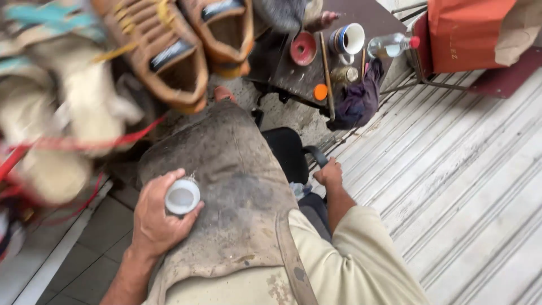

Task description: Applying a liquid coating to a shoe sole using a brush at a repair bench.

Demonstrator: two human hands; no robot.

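Two hands are in view, both the seated person's own. Left hand (155, 217) is curled around a small white round container (182, 197), fingers wrapped on its side, open mouth facing up; it rests against the left edge of a worn grey leather apron (226, 186) draped over the lap. Right hand (329, 174) sits to the right of the apron, fingers closed on the dark arm of a chair (312, 155). Beyond the apron's far end stands a low dark table (293, 76) carrying a red dish (304, 48), a white cup with blue stripes (348, 38), a long stick (326, 70) and an orange lid (320, 91). A clear bottle with red cap (392, 45) lies right of the cup. A pair of brown shoes (186, 45) hangs above the apron's far left, and a purple cloth (358, 101) is bunched at the table's right edge.
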